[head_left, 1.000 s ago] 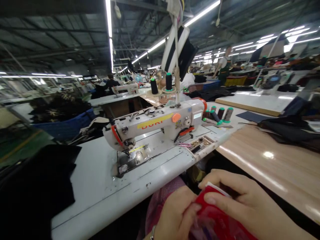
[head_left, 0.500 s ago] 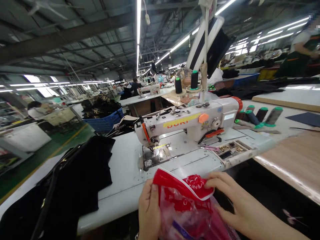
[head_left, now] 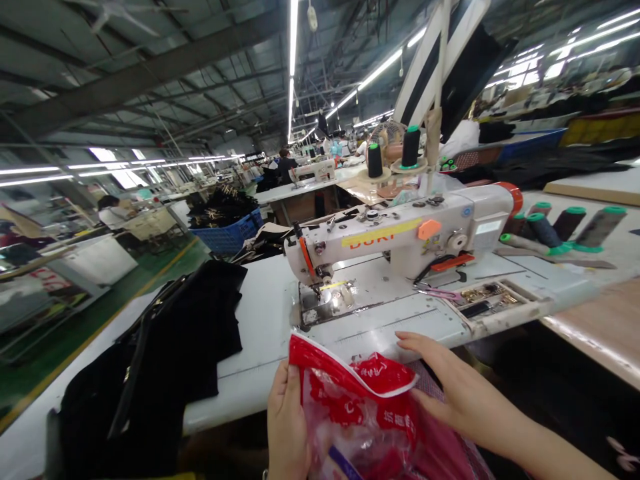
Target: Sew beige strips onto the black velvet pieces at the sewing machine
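A red and clear plastic bag (head_left: 357,410) with white print is held open in front of me, below the table's front edge. My left hand (head_left: 286,427) is closed on its left side, fingers wrapped round the rim. My right hand (head_left: 453,390) lies against the bag's right side with fingers stretched out, touching the red rim. Just behind the bag stands a white sewing machine (head_left: 400,233) on a white table (head_left: 265,313).
A pile of black fabric (head_left: 165,353) lies on the table at the left. Thread cones (head_left: 565,223) and a small parts tray (head_left: 487,300) sit to the right of the machine. A wooden tabletop (head_left: 600,327) adjoins on the right. Other workstations and people fill the hall behind.
The bag has come up from my lap and been pulled open between my hands. My view has swung left, bringing the black fabric pile into sight.
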A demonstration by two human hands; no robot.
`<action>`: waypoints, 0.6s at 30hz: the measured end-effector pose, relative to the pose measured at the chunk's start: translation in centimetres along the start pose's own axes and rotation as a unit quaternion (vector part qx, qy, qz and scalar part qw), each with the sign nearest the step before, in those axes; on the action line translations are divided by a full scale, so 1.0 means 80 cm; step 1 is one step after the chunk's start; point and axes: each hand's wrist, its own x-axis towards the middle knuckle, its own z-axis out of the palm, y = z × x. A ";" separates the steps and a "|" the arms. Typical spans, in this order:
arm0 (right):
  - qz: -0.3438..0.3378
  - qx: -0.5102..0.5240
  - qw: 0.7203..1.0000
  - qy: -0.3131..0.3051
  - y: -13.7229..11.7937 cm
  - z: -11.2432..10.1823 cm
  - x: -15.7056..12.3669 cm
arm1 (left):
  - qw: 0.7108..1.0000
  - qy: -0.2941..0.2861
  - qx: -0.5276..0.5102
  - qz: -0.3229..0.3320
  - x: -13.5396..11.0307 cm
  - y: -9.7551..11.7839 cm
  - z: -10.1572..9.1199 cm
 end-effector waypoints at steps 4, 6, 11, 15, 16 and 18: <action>0.017 0.050 0.998 -0.027 -0.001 0.026 0.018 | 0.999 -0.003 -0.028 0.019 0.002 -0.003 0.001; 0.041 0.119 0.992 -0.026 0.003 0.015 0.022 | 0.999 0.009 -0.029 0.033 0.006 -0.004 -0.007; 0.154 0.226 0.962 0.018 0.001 -0.041 0.018 | 0.994 -0.005 0.096 0.049 0.019 -0.009 -0.041; 0.173 0.230 0.956 0.045 -0.030 -0.060 0.018 | 0.920 0.108 0.264 0.269 0.010 0.008 -0.040; 0.152 0.236 0.959 0.037 -0.039 -0.060 0.020 | 0.887 0.086 0.302 0.338 0.004 0.016 -0.032; 0.080 0.233 0.969 0.008 -0.056 -0.059 0.024 | 0.803 -0.049 0.390 0.449 -0.009 0.035 -0.006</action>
